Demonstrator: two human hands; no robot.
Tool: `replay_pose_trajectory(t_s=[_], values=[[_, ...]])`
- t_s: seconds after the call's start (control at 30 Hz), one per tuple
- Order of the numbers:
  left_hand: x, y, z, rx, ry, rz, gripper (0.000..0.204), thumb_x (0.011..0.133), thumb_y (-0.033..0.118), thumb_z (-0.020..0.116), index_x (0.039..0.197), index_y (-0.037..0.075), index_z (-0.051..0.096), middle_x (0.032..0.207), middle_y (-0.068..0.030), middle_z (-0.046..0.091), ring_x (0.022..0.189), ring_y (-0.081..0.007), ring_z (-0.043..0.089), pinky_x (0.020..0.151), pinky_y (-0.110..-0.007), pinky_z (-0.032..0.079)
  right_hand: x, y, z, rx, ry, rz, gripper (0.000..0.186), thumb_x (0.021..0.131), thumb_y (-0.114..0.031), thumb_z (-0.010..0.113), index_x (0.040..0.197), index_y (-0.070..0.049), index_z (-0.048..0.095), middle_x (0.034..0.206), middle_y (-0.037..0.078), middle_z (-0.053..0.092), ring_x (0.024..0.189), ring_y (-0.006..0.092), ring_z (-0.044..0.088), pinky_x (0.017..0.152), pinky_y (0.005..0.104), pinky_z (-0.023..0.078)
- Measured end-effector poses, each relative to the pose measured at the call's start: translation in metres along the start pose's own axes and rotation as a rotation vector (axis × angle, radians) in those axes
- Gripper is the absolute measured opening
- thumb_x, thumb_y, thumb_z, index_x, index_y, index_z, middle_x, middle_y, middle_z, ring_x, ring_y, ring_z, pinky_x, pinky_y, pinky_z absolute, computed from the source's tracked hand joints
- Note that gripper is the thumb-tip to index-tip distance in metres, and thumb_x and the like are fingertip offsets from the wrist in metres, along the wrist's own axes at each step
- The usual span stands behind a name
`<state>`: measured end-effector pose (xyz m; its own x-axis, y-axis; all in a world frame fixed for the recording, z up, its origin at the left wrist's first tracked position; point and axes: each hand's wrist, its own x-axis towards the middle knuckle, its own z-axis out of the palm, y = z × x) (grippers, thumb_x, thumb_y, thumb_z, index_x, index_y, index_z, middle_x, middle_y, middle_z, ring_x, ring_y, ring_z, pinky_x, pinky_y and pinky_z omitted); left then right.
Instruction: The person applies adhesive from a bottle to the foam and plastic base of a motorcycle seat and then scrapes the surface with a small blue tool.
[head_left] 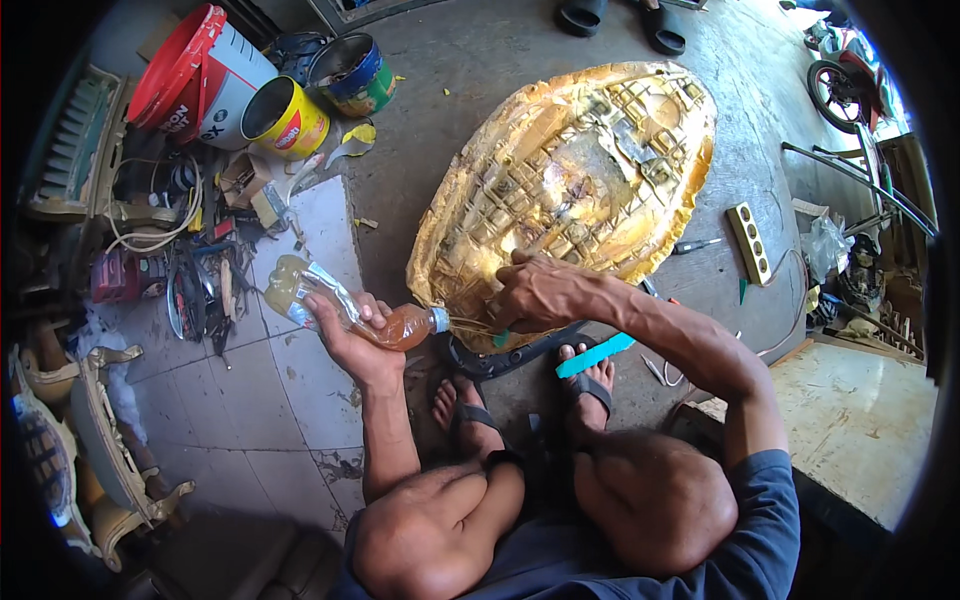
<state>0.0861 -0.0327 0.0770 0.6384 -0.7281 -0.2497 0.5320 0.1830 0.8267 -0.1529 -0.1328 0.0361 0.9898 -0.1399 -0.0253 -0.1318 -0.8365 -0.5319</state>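
Note:
My left hand (352,335) is wrapped round a clear plastic bottle (398,327) with brownish liquid in it. The bottle lies tilted, its neck toward the right, and a thin amber streak shows just beyond its mouth. A large oval, yellowish shell-like piece (560,190) with a ribbed grid and a ragged rim lies on the floor before me. My right hand (540,292) is curled at its near end, close to the bottle's mouth. A small green bit (500,339) shows below those fingers; what they grip is hidden. A black curved part (515,357) pokes out under the shell.
A teal strip (597,355) lies by my right foot. Right of the shell are a screwdriver (697,245) and a power strip (748,243). Buckets (290,118) and loose clutter stand at the left. A low wooden table (850,420) is at my right.

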Motion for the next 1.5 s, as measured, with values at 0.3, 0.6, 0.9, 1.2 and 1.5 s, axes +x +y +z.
replay_pose_trajectory(t_s=[0.3,0.6,0.9,1.2,1.5], values=[[-0.003,-0.01,0.01,0.021,-0.056,-0.06,0.043,0.098,0.056,0.05,0.086,0.014,0.051,0.06,0.003,0.045,0.05,-0.0087,0.044,0.053,-0.025,0.04,-0.086,-0.01,-0.031,-0.192,-0.042,0.101,0.006,0.073,-0.024,0.067,0.07,-0.019,0.066,0.069,-0.004,0.059,0.082,0.0171,0.057,0.08,0.035,0.043],[-0.004,-0.008,0.013,0.013,-0.068,-0.064,0.041,0.098,0.055,0.05,0.089,0.015,0.051,0.058,0.0028,0.045,0.05,-0.0086,0.044,0.052,-0.026,0.039,-0.079,-0.025,0.02,0.138,0.445,0.362,0.016,0.079,-0.021,0.072,0.091,-0.011,0.074,0.067,0.005,0.063,0.073,0.0209,0.06,0.071,0.0377,0.044],[-0.001,-0.004,0.004,-0.014,-0.04,-0.084,0.039,0.099,0.054,0.049,0.091,0.016,0.049,0.059,0.0026,0.045,0.05,-0.0089,0.043,0.051,-0.026,0.038,-0.007,-0.034,0.026,0.085,0.546,0.315,0.014,0.08,-0.027,0.068,0.08,-0.014,0.068,0.072,0.003,0.065,0.077,0.0213,0.06,0.076,0.0401,0.041],[0.006,0.002,-0.004,-0.071,0.037,-0.097,0.044,0.098,0.056,0.05,0.081,0.016,0.049,0.059,0.0024,0.046,0.05,-0.0093,0.044,0.051,-0.026,0.038,0.017,-0.025,0.024,0.151,0.239,0.327,0.027,0.082,-0.033,0.067,0.101,-0.017,0.073,0.087,0.009,0.071,0.084,0.0286,0.068,0.088,0.0449,0.045],[0.005,0.003,-0.004,-0.095,0.004,-0.075,0.038,0.098,0.054,0.051,0.095,0.017,0.05,0.06,0.0031,0.042,0.051,-0.0078,0.042,0.053,-0.024,0.038,0.032,-0.048,0.008,0.831,0.37,0.561,0.03,0.087,-0.026,0.065,0.105,-0.003,0.071,0.08,0.011,0.071,0.076,0.0136,0.066,0.072,0.0326,0.052]])
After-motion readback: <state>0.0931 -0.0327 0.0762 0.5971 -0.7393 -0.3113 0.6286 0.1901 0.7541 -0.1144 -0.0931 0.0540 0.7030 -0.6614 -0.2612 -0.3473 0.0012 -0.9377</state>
